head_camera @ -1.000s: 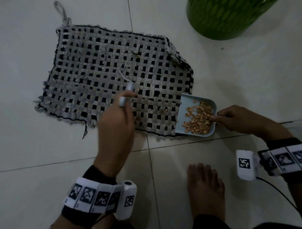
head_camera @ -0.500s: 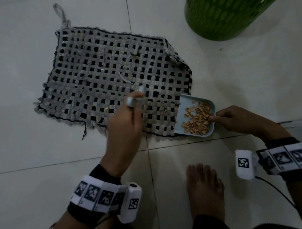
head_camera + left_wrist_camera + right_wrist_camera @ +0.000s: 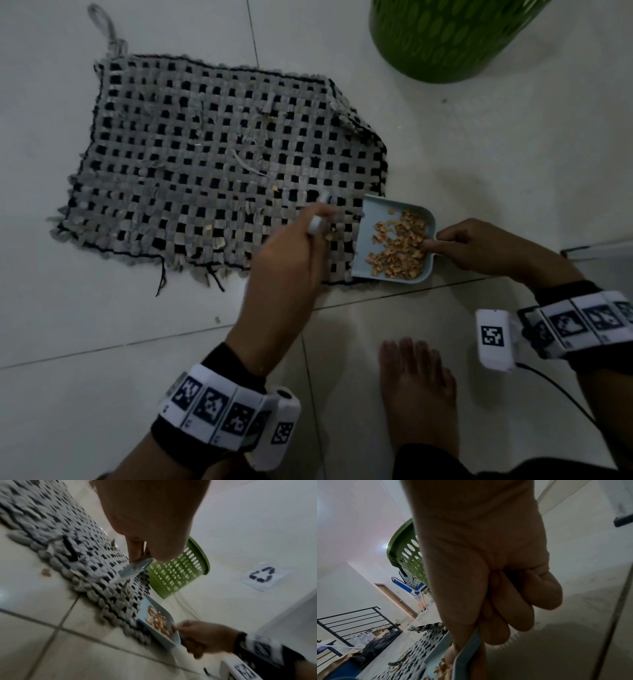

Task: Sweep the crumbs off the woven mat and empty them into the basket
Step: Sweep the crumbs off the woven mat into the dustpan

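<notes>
Head view: my left hand (image 3: 284, 260) has its grip curled round a small brush (image 3: 317, 222), bristles on the woven mat (image 3: 205, 154) just beside the dustpan (image 3: 373, 212). My right hand (image 3: 479, 246) pinches the dustpan's rear edge; crumbs (image 3: 399, 246) heaped inside, a few loose on the mat. Green basket (image 3: 442, 37) stands apart on the floor (image 3: 513, 154)

A home is shown: a tiled floor (image 3: 479, 164), a stair railing (image 3: 349, 620), a wooden door (image 3: 395, 599) and a drying rack (image 3: 419, 588) are seen.
</notes>
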Demonstrator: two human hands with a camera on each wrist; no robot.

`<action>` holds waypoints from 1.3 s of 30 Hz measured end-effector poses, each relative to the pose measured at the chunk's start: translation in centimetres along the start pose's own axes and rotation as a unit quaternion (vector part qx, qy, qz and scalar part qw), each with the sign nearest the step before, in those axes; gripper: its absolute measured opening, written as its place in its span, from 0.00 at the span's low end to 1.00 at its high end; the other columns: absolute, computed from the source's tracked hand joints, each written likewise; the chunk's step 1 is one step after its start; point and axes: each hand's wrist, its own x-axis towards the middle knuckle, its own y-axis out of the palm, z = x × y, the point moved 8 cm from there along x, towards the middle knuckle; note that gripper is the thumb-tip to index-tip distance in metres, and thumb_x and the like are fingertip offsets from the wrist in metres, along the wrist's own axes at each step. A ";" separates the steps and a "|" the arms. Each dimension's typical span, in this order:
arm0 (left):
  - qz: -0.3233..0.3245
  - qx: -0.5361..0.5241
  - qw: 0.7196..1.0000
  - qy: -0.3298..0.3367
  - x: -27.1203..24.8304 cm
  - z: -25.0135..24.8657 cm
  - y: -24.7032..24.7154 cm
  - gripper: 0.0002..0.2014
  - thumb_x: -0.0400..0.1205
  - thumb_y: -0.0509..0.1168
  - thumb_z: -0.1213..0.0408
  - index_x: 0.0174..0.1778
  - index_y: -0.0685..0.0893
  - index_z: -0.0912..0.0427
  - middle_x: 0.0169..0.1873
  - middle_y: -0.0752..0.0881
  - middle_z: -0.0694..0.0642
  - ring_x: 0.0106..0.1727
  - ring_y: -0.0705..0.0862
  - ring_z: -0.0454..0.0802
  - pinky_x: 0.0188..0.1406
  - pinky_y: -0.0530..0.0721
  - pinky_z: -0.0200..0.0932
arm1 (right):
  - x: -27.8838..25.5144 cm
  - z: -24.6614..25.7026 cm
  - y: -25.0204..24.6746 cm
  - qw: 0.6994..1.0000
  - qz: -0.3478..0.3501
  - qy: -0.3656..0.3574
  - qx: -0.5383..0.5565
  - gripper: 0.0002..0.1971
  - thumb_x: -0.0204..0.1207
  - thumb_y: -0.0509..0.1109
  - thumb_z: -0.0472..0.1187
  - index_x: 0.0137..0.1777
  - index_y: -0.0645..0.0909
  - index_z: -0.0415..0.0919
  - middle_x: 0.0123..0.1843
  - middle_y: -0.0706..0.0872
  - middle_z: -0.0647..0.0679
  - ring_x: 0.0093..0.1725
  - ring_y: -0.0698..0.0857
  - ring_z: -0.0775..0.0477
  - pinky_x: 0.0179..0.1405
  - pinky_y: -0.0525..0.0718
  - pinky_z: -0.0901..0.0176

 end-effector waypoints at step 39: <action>0.023 -0.008 0.999 -0.047 2.0 -0.6 2.3 0.13 0.93 0.50 0.60 0.66 0.79 0.51 0.30 0.74 0.43 0.28 0.75 0.35 0.22 0.67 0.25 | -0.2 0.4 -0.5 1.000 0.007 0.008 -0.004 0.27 0.79 0.67 0.54 0.16 0.78 0.54 0.16 0.65 0.53 0.17 0.64 0.53 0.27 0.65 0.60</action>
